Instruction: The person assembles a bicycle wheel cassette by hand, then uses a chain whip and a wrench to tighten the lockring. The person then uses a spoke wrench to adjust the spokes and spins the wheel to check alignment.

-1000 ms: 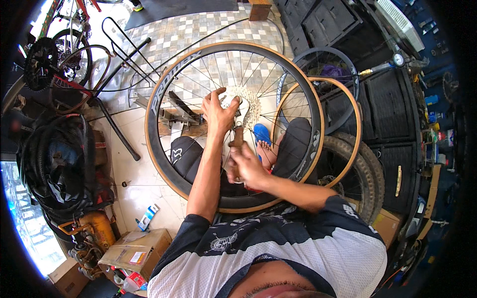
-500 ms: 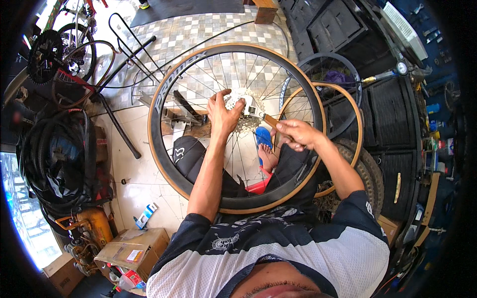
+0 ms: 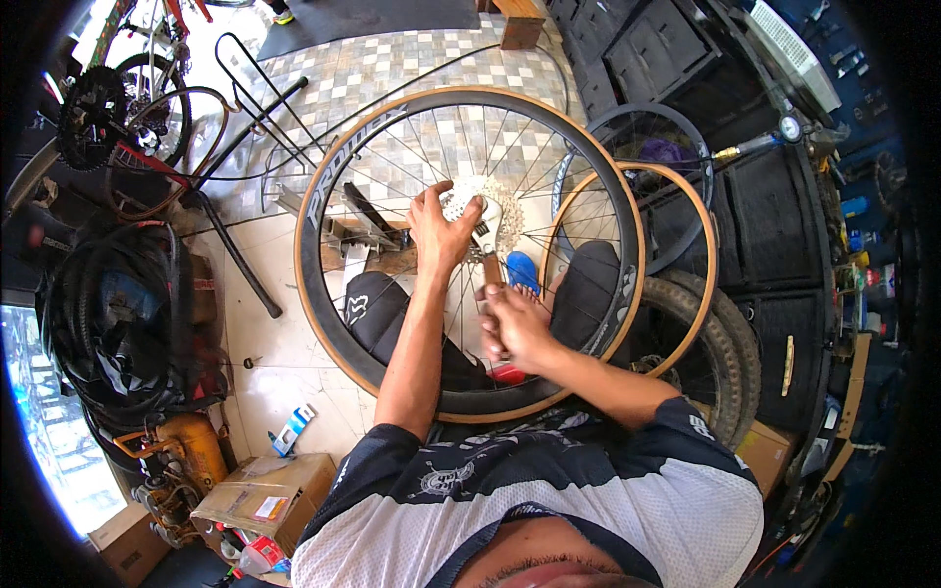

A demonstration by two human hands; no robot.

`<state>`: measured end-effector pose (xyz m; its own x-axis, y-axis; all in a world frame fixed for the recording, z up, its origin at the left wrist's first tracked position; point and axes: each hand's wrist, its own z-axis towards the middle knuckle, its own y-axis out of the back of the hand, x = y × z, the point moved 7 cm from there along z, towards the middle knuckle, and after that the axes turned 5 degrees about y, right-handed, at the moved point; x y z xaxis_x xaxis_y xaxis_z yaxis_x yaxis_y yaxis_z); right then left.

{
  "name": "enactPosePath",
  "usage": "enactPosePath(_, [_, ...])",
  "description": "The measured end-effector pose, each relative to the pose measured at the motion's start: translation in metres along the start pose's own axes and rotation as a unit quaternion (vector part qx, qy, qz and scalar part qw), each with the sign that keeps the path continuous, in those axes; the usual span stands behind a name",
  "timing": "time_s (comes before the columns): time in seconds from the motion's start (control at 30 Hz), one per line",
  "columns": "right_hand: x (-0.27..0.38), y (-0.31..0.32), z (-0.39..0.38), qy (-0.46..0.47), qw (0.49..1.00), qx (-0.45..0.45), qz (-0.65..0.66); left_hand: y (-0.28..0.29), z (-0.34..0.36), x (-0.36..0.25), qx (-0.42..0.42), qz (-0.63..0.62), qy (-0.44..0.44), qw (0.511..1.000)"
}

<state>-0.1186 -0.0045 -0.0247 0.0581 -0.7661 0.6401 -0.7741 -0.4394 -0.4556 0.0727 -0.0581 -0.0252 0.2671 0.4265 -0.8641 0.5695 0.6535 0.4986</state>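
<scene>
The right hand (image 3: 517, 328) is wrapped tight round the handle of a wrench (image 3: 488, 241). The left hand (image 3: 441, 233) is up by the wrench's silver head. Its thumb and first finger are spread, and the thumb looks to be right by the metal. I can't tell if it is pinching something there.

The wrench head is over the middle of the shiny gears (image 3: 511, 220), and the gears sit at the middle of the big wheel (image 3: 310, 274). The wheel is in front of the person's tummy, gear side up, with the legs (image 3: 586, 279) under it.

I think the job is partway along. The wrench is in place, and that part looks done. The gears are on the wheel, so I guess the turning is the part not finished. I can't see if anything is tight or loose.

Farther out, a brown box (image 3: 245, 495) sits on the floor with its top taped, so its inside is hidden. Bottles (image 3: 257, 557) lie by its near side; I can't tell if something holds them. A little blue and white box (image 3: 292, 429) is close by. The black drawers (image 3: 659, 59) are shut too.
</scene>
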Motion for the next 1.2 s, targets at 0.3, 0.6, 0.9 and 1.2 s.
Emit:
enactPosePath(0.3, [0.129,0.093,0.023,-0.082,0.929,0.156,-0.326,-0.001,-0.008,0.003,-0.041,0.055,0.009,0.998])
enactPosePath(0.6, [0.101,0.085,0.005,-0.087,0.960,0.070,-0.258,0.008,-0.012,0.001,0.014,0.013,0.070,0.997])
enactPosePath(0.9, [0.045,0.050,-0.015,-0.049,0.986,-0.042,-0.153,0.009,-0.012,-0.002,0.018,-0.014,0.079,0.997])
enactPosePath(1.2, [0.021,0.024,-0.022,-0.013,0.993,-0.082,-0.088,0.007,-0.013,-0.005,0.012,-0.026,0.073,0.997])
